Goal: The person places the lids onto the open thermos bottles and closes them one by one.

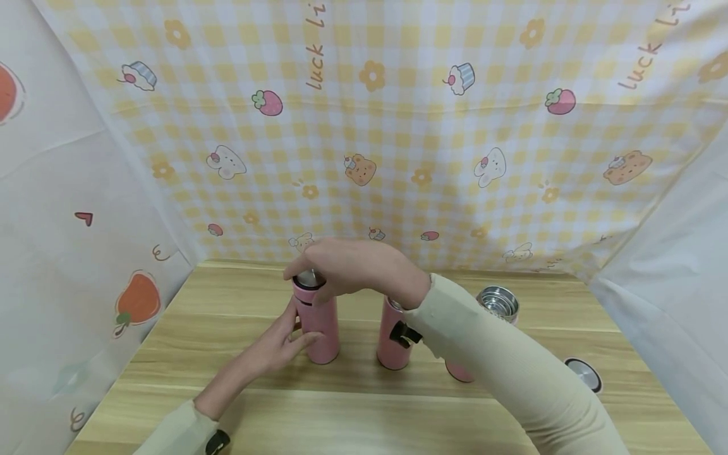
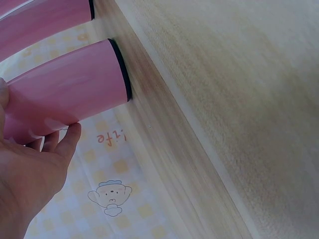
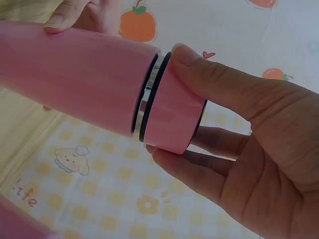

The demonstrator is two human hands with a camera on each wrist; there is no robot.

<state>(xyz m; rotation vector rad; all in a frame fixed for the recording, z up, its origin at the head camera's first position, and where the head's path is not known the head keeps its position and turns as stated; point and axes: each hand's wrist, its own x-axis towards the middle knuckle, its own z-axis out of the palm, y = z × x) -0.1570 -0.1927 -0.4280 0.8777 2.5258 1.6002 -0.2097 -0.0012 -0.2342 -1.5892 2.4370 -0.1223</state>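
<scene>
A pink thermos bottle (image 1: 322,332) stands upright on the wooden table at the left. My left hand (image 1: 284,341) grips its body from the left side, thumb across the front. Over its top, my right hand (image 1: 358,265) holds the pink lid (image 3: 172,109) between thumb and fingers. In the right wrist view, a narrow gap separates lid and bottle body (image 3: 75,74), and a strip of the shiny metal neck shows there. Whether the lid's thread is engaged cannot be seen. The left wrist view shows my left hand (image 2: 37,174) around the lower part of the bottle.
A second pink bottle (image 1: 392,347) stands in the middle, its top partly hidden by my right arm. Right of it, a third bottle has an uncovered metal mouth (image 1: 498,303); my sleeve covers most of it. A loose lid (image 1: 584,374) lies near the right edge. Patterned cloth (image 1: 398,139) hangs behind.
</scene>
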